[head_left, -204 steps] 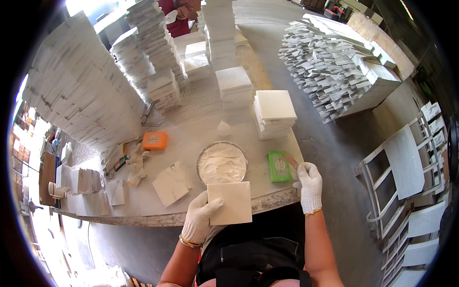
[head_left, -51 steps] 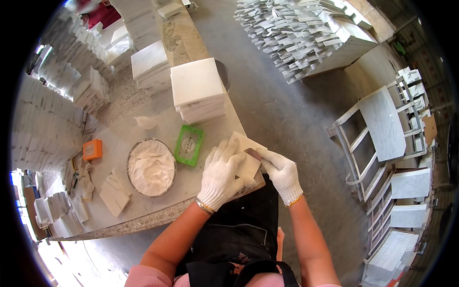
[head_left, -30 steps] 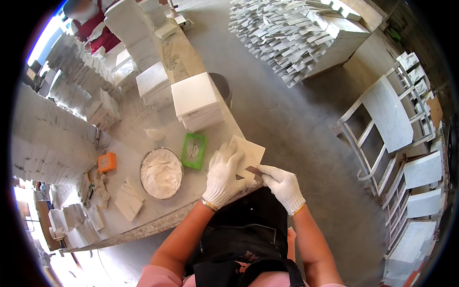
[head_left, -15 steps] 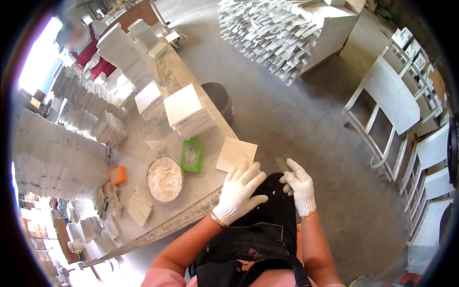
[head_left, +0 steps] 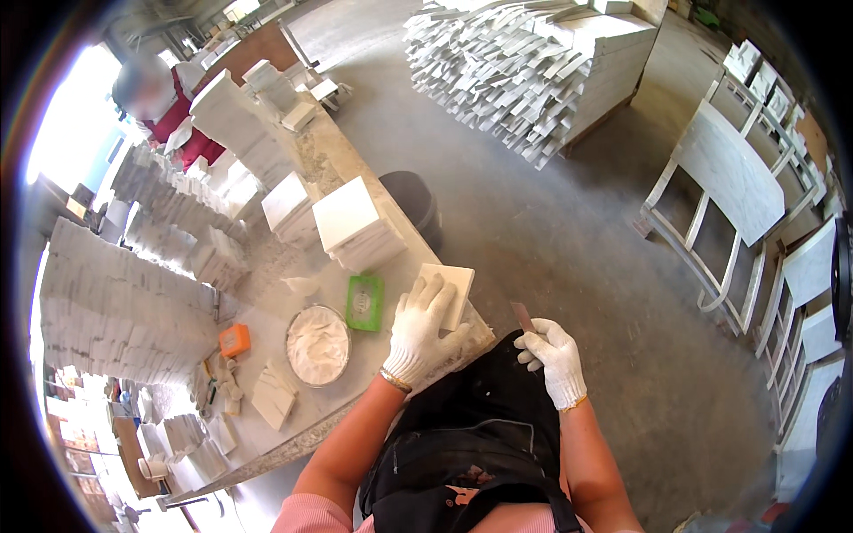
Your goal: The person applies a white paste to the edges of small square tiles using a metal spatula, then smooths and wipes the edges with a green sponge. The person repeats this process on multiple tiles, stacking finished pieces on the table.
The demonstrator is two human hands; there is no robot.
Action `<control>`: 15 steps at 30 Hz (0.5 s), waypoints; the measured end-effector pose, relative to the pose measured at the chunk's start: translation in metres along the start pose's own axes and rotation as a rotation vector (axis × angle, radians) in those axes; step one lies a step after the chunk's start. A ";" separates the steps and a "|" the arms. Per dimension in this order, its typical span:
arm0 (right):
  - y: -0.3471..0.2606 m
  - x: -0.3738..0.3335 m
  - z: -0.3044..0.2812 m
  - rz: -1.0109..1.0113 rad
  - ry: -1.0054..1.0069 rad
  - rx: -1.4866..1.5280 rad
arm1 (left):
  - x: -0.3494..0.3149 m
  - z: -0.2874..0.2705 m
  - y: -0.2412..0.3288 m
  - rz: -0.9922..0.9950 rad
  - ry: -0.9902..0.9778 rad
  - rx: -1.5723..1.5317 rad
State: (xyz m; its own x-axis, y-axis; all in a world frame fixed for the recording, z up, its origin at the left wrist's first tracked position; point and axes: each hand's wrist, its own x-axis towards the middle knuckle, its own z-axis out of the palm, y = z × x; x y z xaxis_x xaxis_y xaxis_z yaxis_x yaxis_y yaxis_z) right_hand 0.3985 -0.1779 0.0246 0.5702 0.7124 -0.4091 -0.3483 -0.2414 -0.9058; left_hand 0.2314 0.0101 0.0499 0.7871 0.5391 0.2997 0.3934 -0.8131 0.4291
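My left hand (head_left: 419, 330), in a white knit glove, lies over a cream square stone tile (head_left: 456, 282) near the table's front corner. Its fingers are stretched out across the tile's left part and hide it. My right hand (head_left: 553, 355), gloved too, is held above the floor to the right of the table. Between its thumb and fingers is a thin, flat, brownish blade (head_left: 522, 316), pointing up and away. Left of the tile lie a green box (head_left: 364, 303) and a round bowl of whitish paste (head_left: 318, 346).
Stacked tiles (head_left: 357, 226) stand behind on the stone-topped table. An orange block (head_left: 234, 340) and loose tiles (head_left: 274, 396) lie at left. A dark bucket (head_left: 412, 206) stands beside the table. Metal racks (head_left: 721, 178) are at right. Another person (head_left: 164, 107) is at the far left.
My left hand has come down onto the tile, which has shifted slightly and turned. The blade in my right hand now shows more plainly. The view has moved a little.
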 end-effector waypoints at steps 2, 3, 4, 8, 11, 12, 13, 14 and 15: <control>-0.002 -0.001 0.004 -0.006 -0.008 0.004 | -0.009 -0.002 -0.014 0.020 0.094 -0.051; -0.004 -0.002 0.007 -0.010 -0.014 0.006 | -0.014 -0.004 -0.019 0.007 0.129 -0.076; -0.005 -0.002 0.010 -0.014 -0.021 0.008 | -0.019 -0.006 -0.023 -0.008 0.166 -0.101; -0.004 0.000 0.019 -0.013 -0.055 0.007 | -0.028 -0.010 -0.024 -0.236 0.322 -0.299; -0.004 -0.002 0.022 -0.036 -0.081 0.002 | -0.031 -0.015 -0.023 -0.421 0.380 -0.527; -0.005 -0.003 0.023 -0.049 -0.087 -0.008 | -0.031 -0.018 -0.024 -0.458 0.385 -0.626; -0.007 -0.003 0.023 -0.061 -0.093 -0.017 | -0.032 -0.019 -0.025 -0.494 0.389 -0.726; -0.008 -0.003 0.022 -0.071 -0.103 -0.025 | -0.034 -0.018 -0.026 -0.454 0.373 -0.743; -0.009 -0.002 0.020 -0.081 -0.113 -0.033 | -0.036 -0.017 -0.028 -0.413 0.357 -0.759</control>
State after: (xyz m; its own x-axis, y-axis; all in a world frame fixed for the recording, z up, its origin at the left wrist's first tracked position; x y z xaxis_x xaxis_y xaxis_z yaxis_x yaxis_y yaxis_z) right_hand 0.3851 -0.1639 0.0358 0.5069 0.7998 -0.3214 -0.2789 -0.2006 -0.9391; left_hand 0.1839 0.0171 0.0414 0.4119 0.8913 0.1895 0.0946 -0.2487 0.9640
